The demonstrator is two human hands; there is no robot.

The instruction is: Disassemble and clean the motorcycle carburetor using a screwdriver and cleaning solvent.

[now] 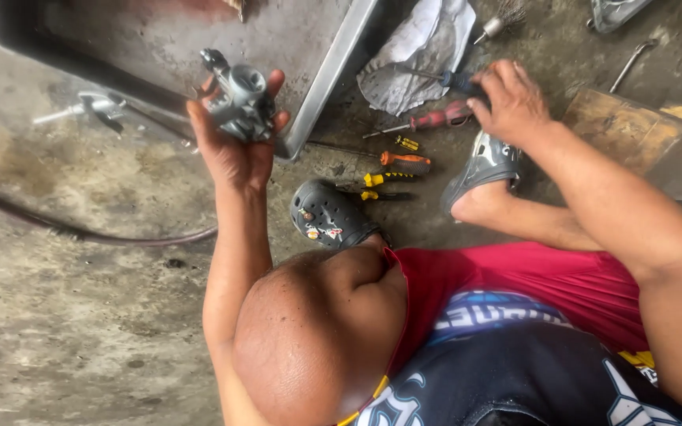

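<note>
My left hand (234, 154) is raised and holds a grey metal carburetor (240, 102) over the edge of a shallow metal tray (333, 71). My right hand (511, 99) reaches down to the floor, its fingers closed around the dark blue handle of a screwdriver (455, 80) whose shaft lies across a grey rag (420, 47). Just below that hand lies a red-handled screwdriver (436, 119). An orange-handled screwdriver (404, 162) and a small yellow-handled tool (406, 143) lie nearer my feet.
I squat on a dirty concrete floor in dark clogs (329, 213) (483, 162). A dark hose (80, 229) curves across the left. A metal part (96, 106) lies left of the tray, a wooden block (641, 134) at right, a wire brush (499, 24) above.
</note>
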